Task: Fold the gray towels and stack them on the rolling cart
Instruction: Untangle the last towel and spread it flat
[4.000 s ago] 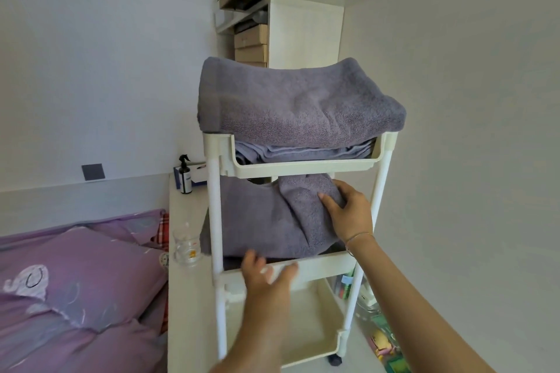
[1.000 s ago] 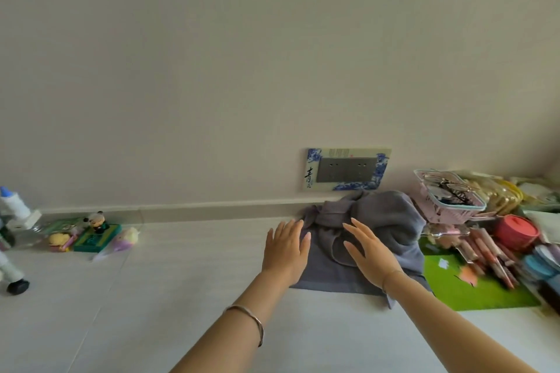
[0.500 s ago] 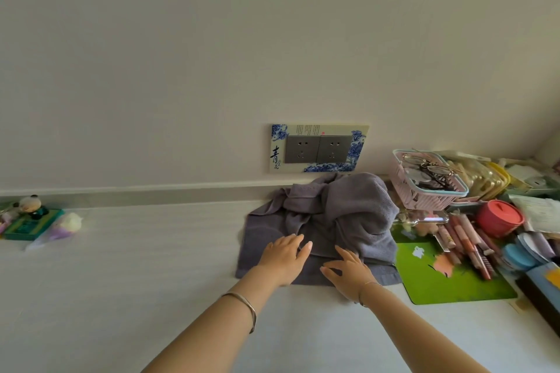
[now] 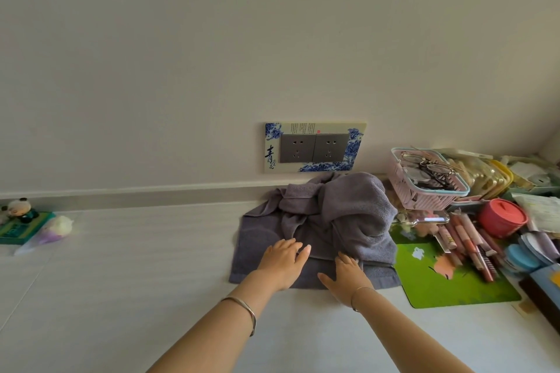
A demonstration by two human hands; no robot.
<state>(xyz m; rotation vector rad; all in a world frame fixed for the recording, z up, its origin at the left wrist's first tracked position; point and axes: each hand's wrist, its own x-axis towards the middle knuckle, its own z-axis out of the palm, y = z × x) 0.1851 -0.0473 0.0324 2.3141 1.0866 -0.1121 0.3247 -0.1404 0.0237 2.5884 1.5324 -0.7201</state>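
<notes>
A crumpled gray towel [image 4: 348,212] lies on the white desk [image 4: 136,281] against the wall, below a socket plate. Its near part lies flat and its far right part is bunched up high. My left hand [image 4: 283,260] rests flat on the flat near layer, fingers straight. My right hand [image 4: 345,277] lies beside it on the towel's near edge. Its thumb is spread left, and its fingertips reach the base of the bunched fold, partly hidden by cloth. The rolling cart is out of view.
A green mat [image 4: 448,275] touches the towel's right side. Behind it stand a pink basket [image 4: 424,188] with glasses, a red tub [image 4: 501,216], pens and other clutter. A panda figure [image 4: 19,209] and small toys sit at the desk's far left.
The view swung from the cart, where folded towels lie, to the desk. Both hands came down onto the crumpled towel, and the right hand has since slid up to the bunched fold.
</notes>
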